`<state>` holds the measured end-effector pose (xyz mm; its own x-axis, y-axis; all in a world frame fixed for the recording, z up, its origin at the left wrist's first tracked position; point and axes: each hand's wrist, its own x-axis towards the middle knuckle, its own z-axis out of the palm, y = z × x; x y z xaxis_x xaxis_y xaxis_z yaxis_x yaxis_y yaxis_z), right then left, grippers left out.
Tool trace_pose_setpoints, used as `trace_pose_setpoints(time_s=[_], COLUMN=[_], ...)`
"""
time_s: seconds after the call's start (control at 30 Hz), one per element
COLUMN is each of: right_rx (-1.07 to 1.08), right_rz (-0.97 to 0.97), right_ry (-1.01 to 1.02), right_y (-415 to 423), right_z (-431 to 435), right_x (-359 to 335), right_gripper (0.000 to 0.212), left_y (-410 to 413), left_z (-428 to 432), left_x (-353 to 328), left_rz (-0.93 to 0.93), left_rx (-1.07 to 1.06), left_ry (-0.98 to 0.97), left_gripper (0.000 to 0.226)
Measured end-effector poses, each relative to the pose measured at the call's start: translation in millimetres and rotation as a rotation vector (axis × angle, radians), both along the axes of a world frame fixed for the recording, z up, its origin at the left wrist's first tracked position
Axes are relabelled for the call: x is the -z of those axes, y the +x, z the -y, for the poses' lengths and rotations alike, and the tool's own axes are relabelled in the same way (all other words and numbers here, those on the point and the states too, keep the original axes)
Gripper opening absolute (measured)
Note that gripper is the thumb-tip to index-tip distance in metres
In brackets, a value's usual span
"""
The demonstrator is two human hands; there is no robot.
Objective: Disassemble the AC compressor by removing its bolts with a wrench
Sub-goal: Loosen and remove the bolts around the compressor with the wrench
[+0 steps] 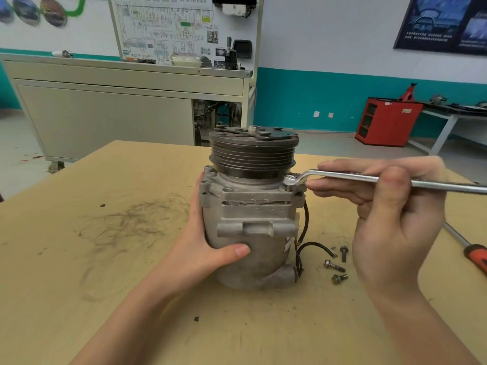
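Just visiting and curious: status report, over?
Left hand steadies compressor. Right hand holds wrench on top bolt. Three loose bolts on table. Nothing blocking.

the compressor (250, 233) is dull grey, its pulley (253, 154) darker grey with ringed grooves. the wrench (342, 176) is shiny silver. the table (79, 272) is pale tan, with dark scribbly smudges at centre left. the bolts (334, 266) at lower right are dark grey, the wires (316, 245) black. at the right edge the screwdriver (477, 256) handle is orange-red. farther back: a red cabinet (387, 122), a beige bench (105, 114), a white wall (329, 35) with a teal band, and a dark blue poster (448, 22).
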<state>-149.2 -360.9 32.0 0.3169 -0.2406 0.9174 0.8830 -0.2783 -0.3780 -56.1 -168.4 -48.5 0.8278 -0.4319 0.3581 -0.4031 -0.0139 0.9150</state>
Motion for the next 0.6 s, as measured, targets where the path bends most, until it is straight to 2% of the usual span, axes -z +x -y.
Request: trace_pose_setpoints(time_s=[0.07,0.2,0.23,0.3,0.4,0.6], right_rx=[-0.104,-0.525,-0.577,-0.607,-0.52,-0.147], right_rz=[-0.166,-0.673,-0.717,-0.671,-0.493,-0.277], right_ry=[0.194,0.695,0.778,0.852,0.799,0.369], right_y=[6.4,23.7,25.8,26.3,16.2,-2.1], right_z=[5.7,14.4,15.0,14.7,17.1,6.9], right_x=[-0.3,-6.9,-6.7,-6.2,-12.1,-12.9], right_gripper=[0.021,0.033,0.033,0.033,0.033,0.026], left_y=[0.2,1.0,1.3,1.5,1.5,1.9], left_z=[-0.3,-0.5,-0.4,-0.3,0.3,0.1], left_x=[0.5,2.0,2.3,2.3,2.2,2.3], left_rz=[-0.002,-0.017,-0.021,-0.023,-0.011,-0.008], left_rx=[-0.003,-0.005,-0.003,0.0,-0.004,-0.004], left_ry=[-0.001,-0.002,-0.003,-0.003,0.007,-0.002], left_gripper=[0.148,0.151,0.152,0.152,0.15,0.148])
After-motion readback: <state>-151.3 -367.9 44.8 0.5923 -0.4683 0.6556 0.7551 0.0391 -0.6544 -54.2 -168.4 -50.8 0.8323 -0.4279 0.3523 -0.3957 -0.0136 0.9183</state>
